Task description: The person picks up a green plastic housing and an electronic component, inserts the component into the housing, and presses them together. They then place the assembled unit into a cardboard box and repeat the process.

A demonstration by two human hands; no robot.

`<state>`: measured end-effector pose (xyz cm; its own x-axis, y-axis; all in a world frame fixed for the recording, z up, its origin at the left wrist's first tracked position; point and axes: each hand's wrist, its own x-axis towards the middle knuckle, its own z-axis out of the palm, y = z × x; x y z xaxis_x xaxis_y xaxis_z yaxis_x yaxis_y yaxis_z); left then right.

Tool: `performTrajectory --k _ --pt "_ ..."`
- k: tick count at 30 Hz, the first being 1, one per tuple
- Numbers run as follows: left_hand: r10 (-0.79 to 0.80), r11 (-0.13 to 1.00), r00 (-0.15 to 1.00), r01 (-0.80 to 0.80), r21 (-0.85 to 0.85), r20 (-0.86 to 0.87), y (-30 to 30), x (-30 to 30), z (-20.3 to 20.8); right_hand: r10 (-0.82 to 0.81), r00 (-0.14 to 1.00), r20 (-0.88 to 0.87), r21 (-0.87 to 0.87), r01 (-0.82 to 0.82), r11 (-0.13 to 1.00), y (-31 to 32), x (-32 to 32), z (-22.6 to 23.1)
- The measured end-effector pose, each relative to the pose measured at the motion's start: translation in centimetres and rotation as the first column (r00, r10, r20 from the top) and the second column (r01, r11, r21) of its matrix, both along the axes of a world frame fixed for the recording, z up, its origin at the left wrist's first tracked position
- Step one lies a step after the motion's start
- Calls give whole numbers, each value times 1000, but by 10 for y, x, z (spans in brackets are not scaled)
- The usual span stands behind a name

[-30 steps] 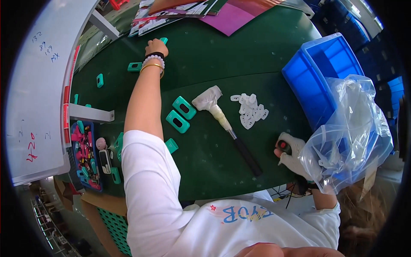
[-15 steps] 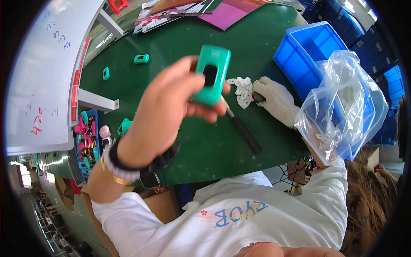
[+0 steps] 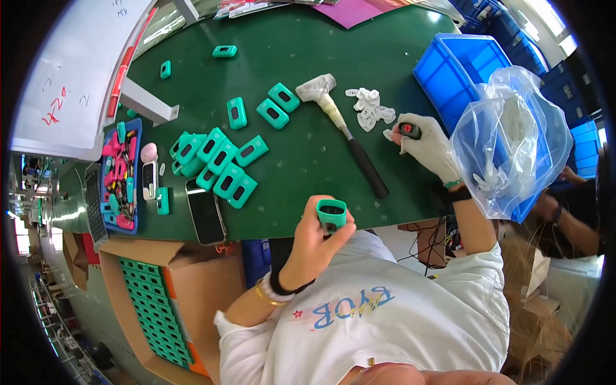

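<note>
My left hand [image 3: 308, 247] is closed round a green plastic casing [image 3: 332, 209] near the table's front edge, its hollow end facing up. In a white knitted glove, my right hand [image 3: 428, 146] grips a dark, rounded thing with a red centre [image 3: 408, 130]; the rest of it is hidden in the palm. Right beside the glove lies a small pile of white flat plastic pieces [image 3: 371, 114]. Between my hands rests a hammer [image 3: 367, 168] with a black handle and a head wrapped in white. More green casings [image 3: 224, 158] lie grouped to the left.
A blue bin [image 3: 443, 80] with a clear plastic bag [image 3: 510, 144] over it stands at the right. On the left are a phone [image 3: 206, 215], a blue tray [image 3: 137, 186] of pink and green parts, and a whiteboard [image 3: 70, 83]. An open carton [image 3: 199, 308] holds rows of green casings.
My left hand has come down and toward my body, with the casing now tipped hollow end up. The gloved hand has turned, showing the dark thing's red centre. The view has shifted.
</note>
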<state>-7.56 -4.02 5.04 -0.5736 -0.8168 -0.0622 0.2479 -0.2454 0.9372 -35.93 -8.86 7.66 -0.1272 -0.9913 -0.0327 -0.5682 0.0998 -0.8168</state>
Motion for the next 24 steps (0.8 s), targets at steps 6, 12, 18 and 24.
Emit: performTrajectory --k 6,12,18,24 --pt "232 930 950 -153 -335 210 3 -13 -46 -27 993 115 136 11 991 35 41 36" --pt "382 775 887 -155 -612 259 -2 -9 -39 302 953 10 -164 -297 941 58 76 48" --pt "474 592 830 -52 -804 295 7 -1 -27 377 791 -482 -285 -548 786 76 105 38" --pt "396 694 878 -95 -714 269 7 16 -38 570 733 -372 48 -598 800 88 112 45"
